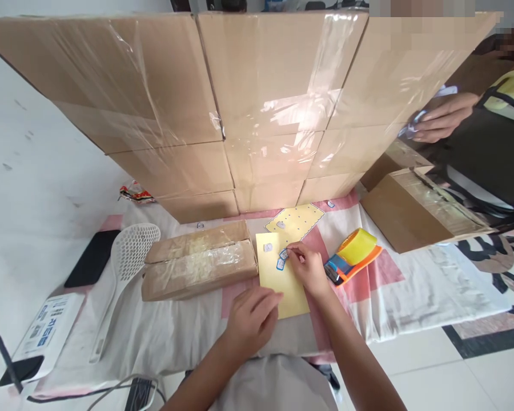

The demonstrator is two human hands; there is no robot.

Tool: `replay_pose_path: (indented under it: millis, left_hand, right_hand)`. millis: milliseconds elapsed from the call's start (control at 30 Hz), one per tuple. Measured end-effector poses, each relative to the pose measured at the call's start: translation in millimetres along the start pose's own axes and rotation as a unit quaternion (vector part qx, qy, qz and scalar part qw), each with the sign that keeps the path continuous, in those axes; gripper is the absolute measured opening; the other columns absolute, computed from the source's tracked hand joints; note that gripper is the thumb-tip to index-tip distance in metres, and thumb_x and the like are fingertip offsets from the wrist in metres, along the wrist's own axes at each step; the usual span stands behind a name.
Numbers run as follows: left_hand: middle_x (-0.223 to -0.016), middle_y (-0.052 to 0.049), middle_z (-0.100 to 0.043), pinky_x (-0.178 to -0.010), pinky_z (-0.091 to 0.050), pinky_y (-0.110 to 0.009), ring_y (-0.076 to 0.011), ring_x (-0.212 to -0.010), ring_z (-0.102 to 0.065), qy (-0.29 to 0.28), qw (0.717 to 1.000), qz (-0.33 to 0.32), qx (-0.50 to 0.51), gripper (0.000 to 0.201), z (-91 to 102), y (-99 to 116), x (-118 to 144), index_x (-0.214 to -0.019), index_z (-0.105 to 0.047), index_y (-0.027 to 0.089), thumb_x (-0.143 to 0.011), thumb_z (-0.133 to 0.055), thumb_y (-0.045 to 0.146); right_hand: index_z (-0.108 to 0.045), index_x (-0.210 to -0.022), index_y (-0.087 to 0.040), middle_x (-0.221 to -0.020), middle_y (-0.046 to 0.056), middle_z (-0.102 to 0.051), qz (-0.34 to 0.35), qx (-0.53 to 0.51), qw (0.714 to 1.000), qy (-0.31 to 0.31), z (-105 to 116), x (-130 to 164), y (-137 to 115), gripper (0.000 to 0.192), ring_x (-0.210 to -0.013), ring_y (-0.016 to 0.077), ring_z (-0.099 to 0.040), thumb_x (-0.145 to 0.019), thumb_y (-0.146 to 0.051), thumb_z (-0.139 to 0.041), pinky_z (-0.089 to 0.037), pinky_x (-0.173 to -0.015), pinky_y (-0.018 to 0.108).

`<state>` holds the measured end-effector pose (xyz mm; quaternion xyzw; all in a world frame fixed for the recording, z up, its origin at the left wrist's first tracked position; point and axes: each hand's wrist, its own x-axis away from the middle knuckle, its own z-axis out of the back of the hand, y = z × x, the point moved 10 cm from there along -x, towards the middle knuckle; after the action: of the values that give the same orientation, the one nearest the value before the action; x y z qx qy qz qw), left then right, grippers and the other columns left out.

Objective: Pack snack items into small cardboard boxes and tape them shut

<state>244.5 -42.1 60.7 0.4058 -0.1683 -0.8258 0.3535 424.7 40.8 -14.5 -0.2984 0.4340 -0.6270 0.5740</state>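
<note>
Right hand [307,267] pinches a small sticker [283,254] over the yellow sheet [278,282]; left hand [251,319], at 7 o'clock, presses the sheet flat, fingers loosely together; risk: the sticker may crease or tear if pulled steeply.

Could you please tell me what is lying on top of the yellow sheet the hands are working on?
On the yellow sheet: a grey sticker, a blue-edged sticker, another at the right hand fingertips, and the left hand on its lower edge. Anything beneath the hands is hidden.
</note>
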Motion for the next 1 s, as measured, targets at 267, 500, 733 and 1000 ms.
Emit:
replay_pose_path:
  millis: [267, 500, 733, 1000]
  left_hand:
    - [-0.091, -0.003, -0.075, -0.064, -0.046, -0.027, -0.0171, -0.07, -0.068, -0.099, 0.958, 0.268, -0.004, 0.039, -70.3, -67.0, -24.1, -0.133, -0.061, 0.022, -0.095, -0.057, 0.03]
    - [-0.087, -0.006, -0.073, -0.068, -0.045, -0.026, -0.016, -0.074, -0.066, -0.019, 0.974, 0.226, -0.001, 0.028, -58.6, -67.3, -39.8, -0.094, -0.07, 0.019, -0.1, -0.045, 0.03]
    - [-0.078, -0.002, -0.073, -0.063, -0.049, -0.023, -0.0137, -0.067, -0.067, 0.025, 0.96, 0.264, 0.087, 0.025, -54.6, -73.2, -35.8, -0.096, -0.067, 0.02, -0.1, -0.05, 0.038]
    - [-0.076, -0.003, -0.072, -0.063, -0.05, -0.023, -0.0131, -0.066, -0.064, 0.088, 0.918, 0.328, 0.206, 0.025, -61.2, -86.6, -19.3, -0.092, -0.07, 0.019, -0.094, -0.062, 0.043]
  right_hand:
    - [-0.065, -0.099, -0.02, -0.085, 0.006, -0.075, -0.007, -0.047, 0.999, -0.009, -0.4, 4.3, -5.2, 0.017, -0.076, 0.0207, -0.071, -0.093, -0.032, -0.055, -0.052, -0.068, 0.031]
    - [-0.063, -0.102, -0.02, -0.074, 0.002, -0.069, -0.014, -0.084, 0.996, -0.027, -0.2, 5.1, -5.8, 0.019, -0.071, 0.0193, -0.068, -0.096, -0.03, -0.049, -0.052, -0.07, 0.031]
    - [-0.068, -0.087, -0.019, -0.081, 0.003, -0.07, 0.001, -0.09, 0.994, -0.065, -2.0, 6.2, -20.5, 0.019, -0.069, 0.0158, -0.061, -0.094, -0.031, -0.055, -0.046, -0.064, 0.028]
    - [-0.065, -0.088, -0.02, -0.083, 0.003, -0.068, -0.023, -0.208, 0.977, -0.046, 8.2, 5.2, -22.6, 0.017, -0.076, 0.0161, -0.066, -0.093, -0.036, -0.062, -0.052, -0.071, 0.029]
